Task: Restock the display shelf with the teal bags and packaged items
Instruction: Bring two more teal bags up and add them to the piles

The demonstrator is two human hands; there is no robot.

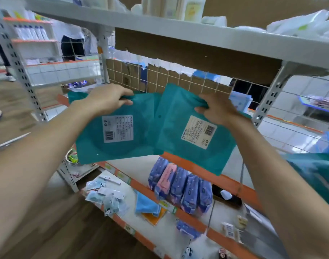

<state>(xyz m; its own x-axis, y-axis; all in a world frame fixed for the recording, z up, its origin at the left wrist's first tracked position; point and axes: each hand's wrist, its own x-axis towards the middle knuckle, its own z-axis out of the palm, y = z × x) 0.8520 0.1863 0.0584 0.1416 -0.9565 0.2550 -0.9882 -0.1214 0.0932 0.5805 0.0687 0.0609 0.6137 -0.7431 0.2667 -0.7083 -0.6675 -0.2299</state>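
Grip by the top edges at centre frame, left hand (107, 100) pinching one teal bag (92, 139), right hand (216, 109) pinching a second bag (171, 113), both hanging flat and overlapped, just before the wire grid (160, 75) above the shelf (233, 184), probably for squaring up before placing.

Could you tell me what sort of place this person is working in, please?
Probably a small shop: metal shelves with orange edge strips and price tags, rows of purple packs on display, and barcode-labelled teal bags held in the left hand and right hand.
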